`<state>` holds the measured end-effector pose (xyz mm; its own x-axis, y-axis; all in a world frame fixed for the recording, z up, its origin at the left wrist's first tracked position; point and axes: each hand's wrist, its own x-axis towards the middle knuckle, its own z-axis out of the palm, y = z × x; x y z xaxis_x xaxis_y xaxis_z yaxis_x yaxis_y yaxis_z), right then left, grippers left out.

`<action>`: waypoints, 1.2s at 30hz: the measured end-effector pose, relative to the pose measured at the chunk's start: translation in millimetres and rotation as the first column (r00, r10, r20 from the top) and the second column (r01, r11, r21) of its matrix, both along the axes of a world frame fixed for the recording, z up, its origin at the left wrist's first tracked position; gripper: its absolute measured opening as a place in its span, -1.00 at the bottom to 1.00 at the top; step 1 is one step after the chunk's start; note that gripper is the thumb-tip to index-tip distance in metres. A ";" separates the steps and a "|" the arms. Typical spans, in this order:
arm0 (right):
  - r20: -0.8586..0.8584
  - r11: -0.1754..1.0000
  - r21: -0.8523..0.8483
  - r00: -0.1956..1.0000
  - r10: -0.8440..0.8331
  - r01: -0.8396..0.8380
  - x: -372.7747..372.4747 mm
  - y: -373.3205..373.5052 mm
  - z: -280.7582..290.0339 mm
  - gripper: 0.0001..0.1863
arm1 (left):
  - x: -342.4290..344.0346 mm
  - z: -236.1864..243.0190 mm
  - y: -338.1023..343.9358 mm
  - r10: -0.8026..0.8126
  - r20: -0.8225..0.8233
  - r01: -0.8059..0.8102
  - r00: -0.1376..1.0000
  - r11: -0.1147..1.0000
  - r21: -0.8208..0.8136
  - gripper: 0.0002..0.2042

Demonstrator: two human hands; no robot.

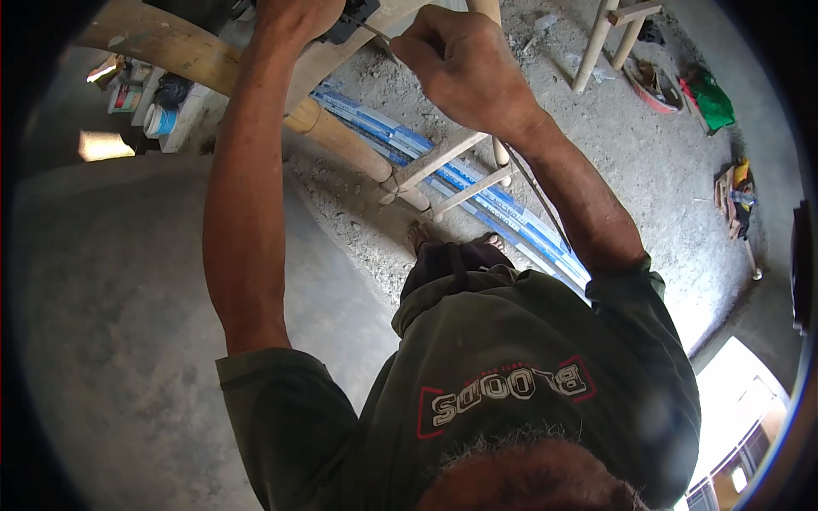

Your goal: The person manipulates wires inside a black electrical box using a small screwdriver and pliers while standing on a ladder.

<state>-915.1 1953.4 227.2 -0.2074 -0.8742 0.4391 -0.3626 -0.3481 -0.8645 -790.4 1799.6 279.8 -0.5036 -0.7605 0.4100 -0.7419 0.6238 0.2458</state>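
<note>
Head view: the right hand [469, 72] is raised near the upper edge, its grip pinched on the end of a thin rod [368, 29], which slants up and leftward to a dark block [348, 31]. The left hand [300, 15] is at the upper margin just beside the block; its fingers are cut off, so I cannot tell whether its grip is clenched or released. The rod thus lies in the narrow gap between the hands. A plank [328, 66] shows below the block, and a thick pole [162, 44] passes behind the left forearm. As to room, a stretch of littered grey floor [630, 162] extends from the right forearm toward the wall, bounded at the top by pale trestle legs [592, 51] and farther right by a red-rimmed basin [666, 104] and a green bag [709, 100]. Below the hands, passage is narrowed by a wooden frame [439, 159] and blue-and-white strips [511, 213] on the floor. Noted as uncertain: the block's upper part runs out of view, the fisheye rim darkens the corners, the items piled at far left are hard to identify, and the torso conceals the ground beneath it.
</note>
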 end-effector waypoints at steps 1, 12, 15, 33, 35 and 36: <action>-0.012 0.999 -0.025 1.000 0.025 -0.025 2.0 0.0 1.0 -0.80 | 1.4 2.5 -3.2 0.006 0.016 -0.006 1.000 1.000 0.003 -0.59; -0.056 0.987 -0.154 0.997 -0.061 0.052 8.2 -11.4 -11.8 -0.86 | -4.2 -1.6 -11.2 -0.022 -0.004 0.022 1.000 1.000 0.007 -0.60; -0.152 0.994 -0.068 0.984 -0.097 0.088 8.5 -5.2 -6.2 -0.87 | -4.1 -2.1 -12.7 -0.021 0.051 0.023 0.998 0.999 -0.033 -0.61; -0.305 0.954 -0.282 0.933 -0.188 0.100 5.0 -36.0 -10.8 -0.88 | -6.0 -9.7 -25.1 -0.051 0.066 0.056 0.997 0.995 -0.080 -0.64; -0.237 0.957 -0.284 0.963 -0.128 0.058 4.5 -15.2 -8.7 -0.86 | 10.5 -18.2 -41.1 -0.135 0.175 0.180 0.975 0.945 -0.275 -0.63; -0.328 0.964 -0.252 0.929 -0.171 0.089 -2.4 -7.4 -10.6 -0.85 | 15.6 -21.3 -49.0 -0.210 0.301 0.330 0.930 0.838 -0.436 -0.63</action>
<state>-917.5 1946.0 216.6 -0.1126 -0.7167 0.6883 -0.6780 -0.4510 -0.5805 -774.9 1750.6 258.5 -0.7850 -0.3246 0.5277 -0.5241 0.8021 -0.2863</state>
